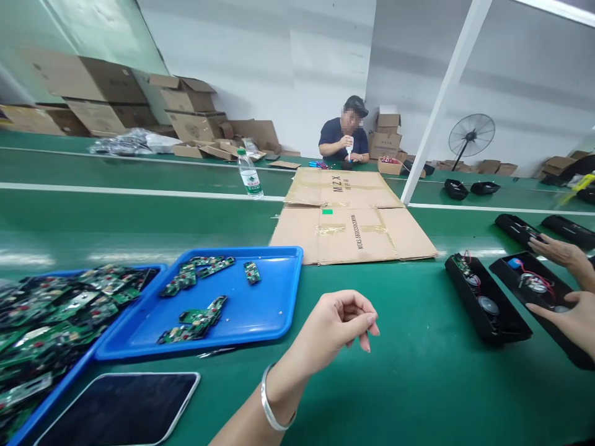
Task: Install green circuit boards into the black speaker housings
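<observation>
My left hand (341, 322), with a silver bangle on its wrist, is held over the green table (400, 390) right of a blue tray (260, 310). Its fingers are loosely curled with the thumb against them, and nothing shows in them. A few small groups of green circuit boards (204, 319) and a single board (251, 272) lie in that tray. Farther left, another blue tray (60, 381) is heaped with circuit boards (60, 316). My right hand is out of view.
A phone (123, 409) lies at front left. Flattened cardboard (344, 232) and a bottle (250, 176) stand beyond. At right, another person's hands (564, 254) touch black housings (539, 279); an open housing (486, 303) lies nearer. A person in a cap (344, 139) sits across.
</observation>
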The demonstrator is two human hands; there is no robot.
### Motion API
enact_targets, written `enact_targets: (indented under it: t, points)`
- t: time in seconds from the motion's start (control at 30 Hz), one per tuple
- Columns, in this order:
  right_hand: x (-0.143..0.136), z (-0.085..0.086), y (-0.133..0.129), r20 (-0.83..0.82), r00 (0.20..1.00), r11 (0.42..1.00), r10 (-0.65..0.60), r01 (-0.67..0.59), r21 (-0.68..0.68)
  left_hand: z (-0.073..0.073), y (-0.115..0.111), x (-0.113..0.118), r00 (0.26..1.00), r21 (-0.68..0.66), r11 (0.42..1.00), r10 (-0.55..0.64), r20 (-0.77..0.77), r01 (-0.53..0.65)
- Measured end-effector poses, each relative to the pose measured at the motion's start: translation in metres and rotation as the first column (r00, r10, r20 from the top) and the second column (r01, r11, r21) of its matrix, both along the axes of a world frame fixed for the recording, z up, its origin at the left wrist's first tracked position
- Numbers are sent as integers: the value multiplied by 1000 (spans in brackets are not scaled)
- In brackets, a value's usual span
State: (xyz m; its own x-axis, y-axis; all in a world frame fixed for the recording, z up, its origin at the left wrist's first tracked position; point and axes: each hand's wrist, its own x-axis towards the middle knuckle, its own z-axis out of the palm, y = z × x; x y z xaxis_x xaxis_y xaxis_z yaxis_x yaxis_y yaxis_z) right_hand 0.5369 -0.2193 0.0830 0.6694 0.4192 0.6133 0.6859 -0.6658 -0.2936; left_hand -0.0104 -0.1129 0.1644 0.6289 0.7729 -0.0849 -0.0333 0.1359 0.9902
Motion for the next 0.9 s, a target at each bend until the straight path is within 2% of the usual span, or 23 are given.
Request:
enact_targets:
  t: [0.1,0.23,0.33,0.4,0.47,0.53,0.67,0.7,0.73,0.77,0.83,0.9]
  points:
    - [1,-17,1,-201,969,989,-141,131,-64,4,-2,-2,1000,1,1000,-21,3,21]
    - [1,-42,-3,-190,969,987,-158,152,-49,3,-1,-4,999,11,1000,12,38,-12]
    - [-4,-49,-4,-250,945,975,-212,188,-115,1,5,-7,994,51,995,86,75,-89]
    - [-14,-46,-4,-310,923,968,-229,180,-177,0,10,-11,990,117,985,119,82,-128]
    - [-30,-36,-2,-326,926,977,-190,145,-158,0,15,-15,988,168,974,142,68,-152]
    - [-47,-22,2,-280,955,995,-101,89,-54,0,19,-19,983,170,968,176,58,-183]
    - [-96,9,19,-122,992,990,-43,59,128,-4,27,-19,976,121,968,216,42,-219]
    - [-115,15,26,-73,997,984,1,12,179,-7,29,-15,979,111,972,204,24,-206]
    - [-138,19,34,0,989,942,145,-138,305,-12,32,-10,983,104,978,184,1,-183]
    - [-163,21,43,52,949,870,310,-306,386,-19,34,-3,987,98,983,158,-28,-154]
    - [-219,17,65,13,794,731,607,-565,383,-40,41,15,988,92,988,132,-77,-124]
    - [-274,1,87,-144,608,618,781,-717,323,-70,48,34,980,80,982,178,-85,-171]
